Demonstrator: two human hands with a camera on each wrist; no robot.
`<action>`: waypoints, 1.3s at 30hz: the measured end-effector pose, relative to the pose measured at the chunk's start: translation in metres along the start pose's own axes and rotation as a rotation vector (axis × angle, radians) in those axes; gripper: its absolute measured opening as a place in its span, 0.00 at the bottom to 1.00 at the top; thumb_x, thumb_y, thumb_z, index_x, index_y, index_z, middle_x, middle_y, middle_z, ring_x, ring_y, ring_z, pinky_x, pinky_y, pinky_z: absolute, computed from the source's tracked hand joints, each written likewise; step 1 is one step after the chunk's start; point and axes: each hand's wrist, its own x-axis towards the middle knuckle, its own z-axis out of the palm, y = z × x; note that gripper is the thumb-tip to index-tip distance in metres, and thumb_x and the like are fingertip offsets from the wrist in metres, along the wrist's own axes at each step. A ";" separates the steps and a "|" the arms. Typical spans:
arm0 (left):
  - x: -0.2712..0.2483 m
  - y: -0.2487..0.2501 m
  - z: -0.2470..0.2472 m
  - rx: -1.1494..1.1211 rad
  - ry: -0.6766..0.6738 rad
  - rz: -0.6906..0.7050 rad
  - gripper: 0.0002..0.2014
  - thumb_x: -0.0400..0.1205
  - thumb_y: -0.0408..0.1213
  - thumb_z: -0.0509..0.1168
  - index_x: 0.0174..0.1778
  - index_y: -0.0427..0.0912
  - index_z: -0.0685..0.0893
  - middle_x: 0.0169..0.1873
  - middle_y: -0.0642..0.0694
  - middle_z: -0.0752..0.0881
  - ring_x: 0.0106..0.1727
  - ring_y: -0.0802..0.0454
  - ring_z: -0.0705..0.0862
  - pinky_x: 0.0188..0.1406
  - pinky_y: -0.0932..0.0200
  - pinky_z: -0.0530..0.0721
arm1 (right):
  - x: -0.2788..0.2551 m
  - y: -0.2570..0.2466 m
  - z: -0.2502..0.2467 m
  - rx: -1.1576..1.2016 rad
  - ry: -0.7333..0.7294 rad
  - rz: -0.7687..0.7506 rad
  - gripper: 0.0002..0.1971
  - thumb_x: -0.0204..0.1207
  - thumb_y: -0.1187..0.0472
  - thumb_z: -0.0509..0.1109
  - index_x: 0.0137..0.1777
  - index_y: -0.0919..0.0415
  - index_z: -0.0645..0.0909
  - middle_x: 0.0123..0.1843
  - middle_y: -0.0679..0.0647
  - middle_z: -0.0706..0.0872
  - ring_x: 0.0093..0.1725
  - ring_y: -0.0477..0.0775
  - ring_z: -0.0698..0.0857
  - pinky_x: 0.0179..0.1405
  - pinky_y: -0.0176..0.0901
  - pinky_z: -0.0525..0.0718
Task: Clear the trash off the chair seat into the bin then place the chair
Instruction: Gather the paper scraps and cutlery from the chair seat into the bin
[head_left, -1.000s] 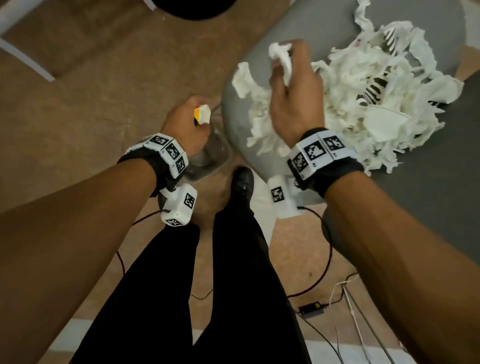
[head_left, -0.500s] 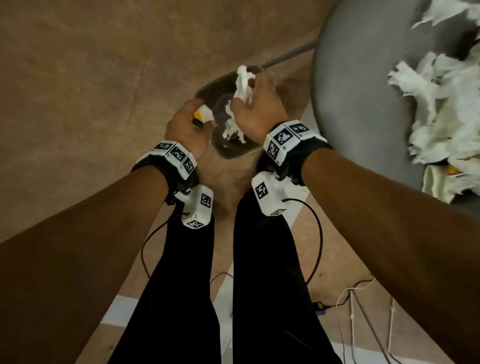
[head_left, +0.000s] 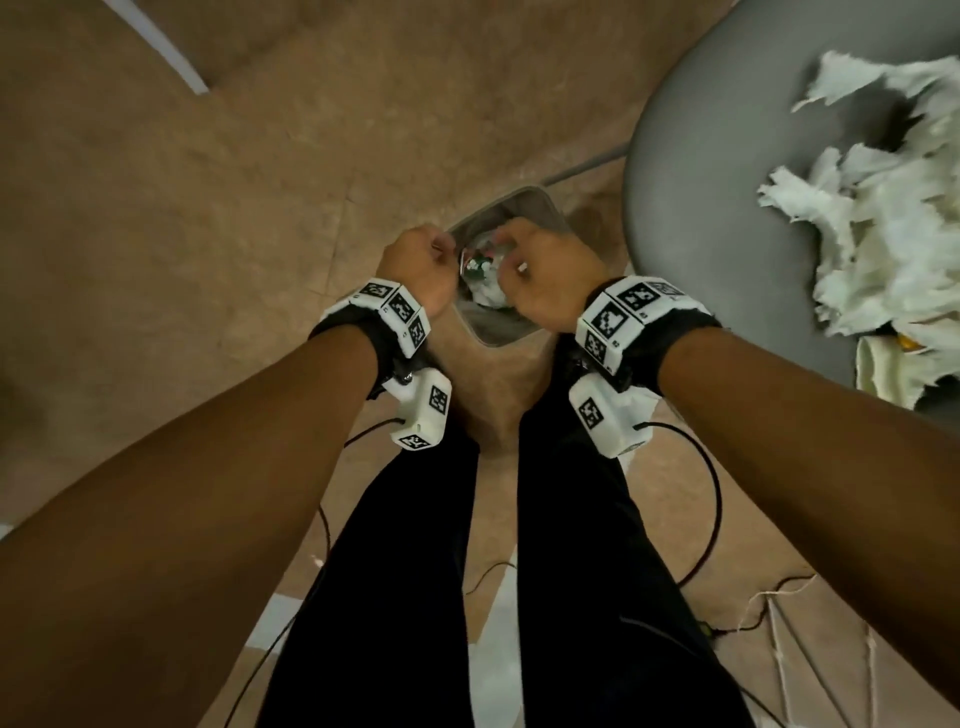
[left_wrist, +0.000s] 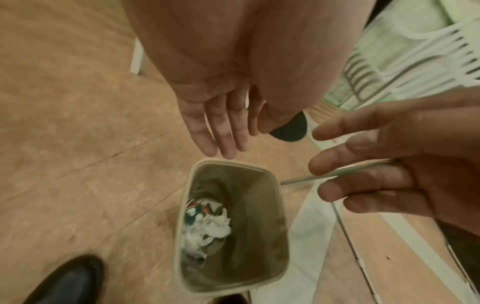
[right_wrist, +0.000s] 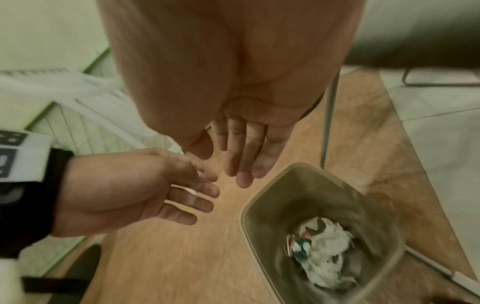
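Both hands hover over the small bin (head_left: 511, 332) on the brown floor: the left hand (head_left: 418, 273) above its left rim, the right hand (head_left: 548, 275) above its opening. White crumpled trash (head_left: 488, 296) lies inside the bin. Right of the bin stands the grey chair seat (head_left: 711, 218), with shredded white paper (head_left: 883, 244) heaped on it, well apart from the bin.

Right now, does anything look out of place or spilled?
Yes: a heap of torn white paper is strewn over the grey chair seat. Nothing shows spilled around the bin; its scraps sit inside.
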 end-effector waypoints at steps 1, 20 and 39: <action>-0.003 0.021 -0.008 0.031 0.001 0.032 0.11 0.83 0.35 0.61 0.58 0.43 0.86 0.53 0.44 0.89 0.54 0.46 0.87 0.53 0.57 0.83 | -0.008 -0.004 -0.015 0.020 0.029 -0.011 0.19 0.81 0.59 0.62 0.71 0.58 0.76 0.59 0.58 0.89 0.57 0.60 0.87 0.58 0.50 0.85; -0.055 0.372 0.197 0.674 -0.197 0.764 0.36 0.77 0.35 0.67 0.82 0.58 0.64 0.81 0.43 0.61 0.80 0.37 0.64 0.71 0.35 0.73 | -0.195 0.261 -0.271 0.086 0.848 0.474 0.17 0.78 0.57 0.66 0.66 0.58 0.81 0.65 0.57 0.83 0.60 0.59 0.84 0.63 0.50 0.81; -0.039 0.298 0.131 0.282 0.042 0.589 0.16 0.80 0.53 0.63 0.39 0.41 0.79 0.43 0.45 0.79 0.42 0.44 0.77 0.43 0.56 0.73 | -0.174 0.239 -0.253 -0.193 0.837 0.372 0.12 0.84 0.60 0.56 0.56 0.66 0.77 0.55 0.64 0.77 0.41 0.64 0.78 0.40 0.48 0.77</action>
